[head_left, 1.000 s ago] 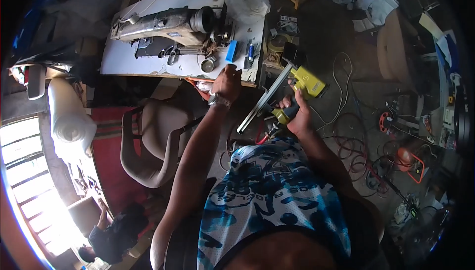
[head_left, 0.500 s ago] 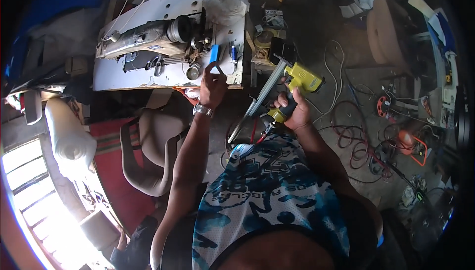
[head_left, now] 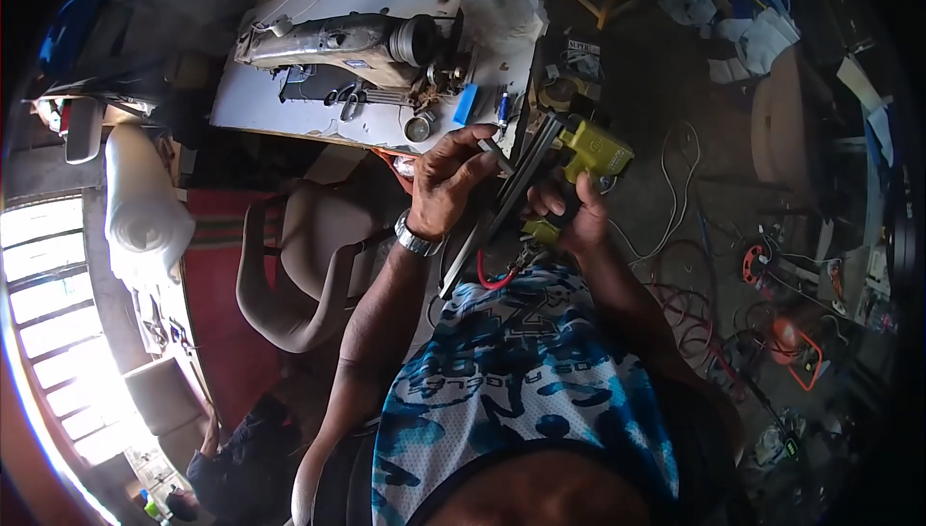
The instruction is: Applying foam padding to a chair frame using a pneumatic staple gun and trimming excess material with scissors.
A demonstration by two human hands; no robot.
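Note:
My right hand (head_left: 581, 215) is wrapped round the grip of a yellow-green air stapler (head_left: 600, 148), held in front of my body. Its long metal magazine rail (head_left: 459, 269) slants down toward my shirt, and a short red hose (head_left: 497, 283) curves below the tool. Pinched between the thumb and fingers of my left hand (head_left: 446, 187) is a short grey strip (head_left: 496, 154), which looks like a stick of staples. That strip is close beside the magazine; whether they touch I cannot tell. A blue box (head_left: 467, 103) lies on the white table just beyond my left hand.
A sewing machine (head_left: 338, 49) stands on the white table (head_left: 246, 107), with scissors (head_left: 349, 102) and a round tin (head_left: 418, 128) near it. An upholstered chair (head_left: 313, 237) is at the left. Hoses (head_left: 680, 314) coil on the floor at right. Another person (head_left: 246, 458) is at lower left.
My left hand has come away from beside the blue box, moving right and nearer with the grey strip to the stapler's magazine. The right hand still grips the stapler. The view has shifted slightly.

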